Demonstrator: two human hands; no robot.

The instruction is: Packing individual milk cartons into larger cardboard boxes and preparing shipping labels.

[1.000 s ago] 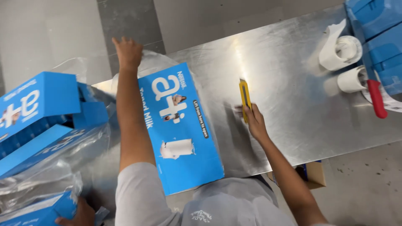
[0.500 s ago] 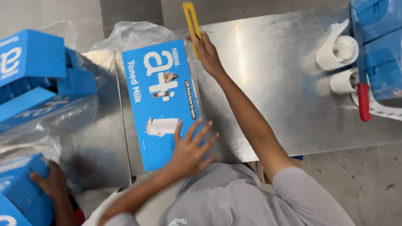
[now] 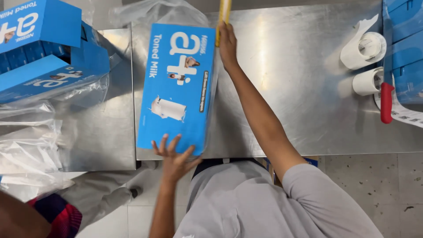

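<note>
Lying flat on the steel table (image 3: pixel 308 88), one blue carton (image 3: pixel 178 86) sits lengthwise with its near end at the table's front edge and its left side along the seam to a second steel surface (image 3: pixel 101 141). The left hand (image 3: pixel 174 161) presses that near end, fingers spread and bent over the carton's edge. The right hand (image 3: pixel 228 44) reaches along the carton's right side to its far corner, fingers closed around a yellow knife (image 3: pixel 224 17) whose tip runs out of the top of the view; the blade cannot be seen. More blue cartons (image 3: pixel 44 48), at least two, are stacked at the far left, with clear plastic wrap (image 3: pixel 26 141) bunched below them and more wrap behind the single carton. Two white rolls (image 3: pixel 368 61) stand near the right edge, one behind the other, beside a red-handled tool (image 3: pixel 386 101) and another blue stack (image 3: pixel 405 44). Between the right arm and the rolls the table is bare steel, the widest open stretch. Another person's sleeve (image 3: pixel 57 216) shows at the lower left corner.
</note>
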